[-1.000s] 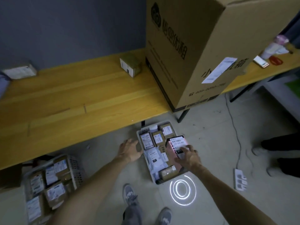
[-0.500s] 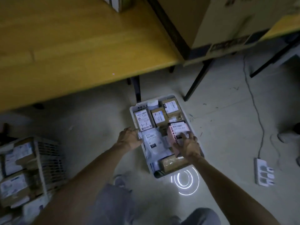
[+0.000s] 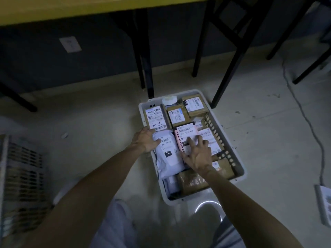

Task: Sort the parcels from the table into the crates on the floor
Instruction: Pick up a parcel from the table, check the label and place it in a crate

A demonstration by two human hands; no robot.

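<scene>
Right hand (image 3: 198, 154): fingers spread and laid flat on the labelled top of the pink parcel (image 3: 186, 138), pressing it down rather than pinching it. The pink parcel lies inside the white crate (image 3: 238, 163), about mid-length, toward the crate's right wall, on top of other parcels.

Left hand (image 3: 146, 141): rests at the crate's left rim, fingers lying over the upper end of the white mailer bag (image 3: 166, 154). Whether those fingers curl round the bag's edge or only press on it cannot be told.

Change noted: a second ago the pink parcel stood tilted on the stack under the right hand, and the left hand was outside the crate at its left wall. The parcel now lies flat beside the mailer bag, and the left hand has come onto the bag. The view has also dropped close to the crate. Judgement: this parcel is as good as delivered; the hands are only settling the load, and the next parcel must come from the table.

Around it: brown boxes with labels fill the crate's far end, one marked "1-2" (image 3: 155, 119) at the far left corner. A second crate (image 3: 21, 176) sits at the left edge of view.

Limits: only the table's (image 3: 71, 8) yellow front edge shows, so remaining parcels cannot be counted. Light is poor and the second crate is blurred.
</scene>
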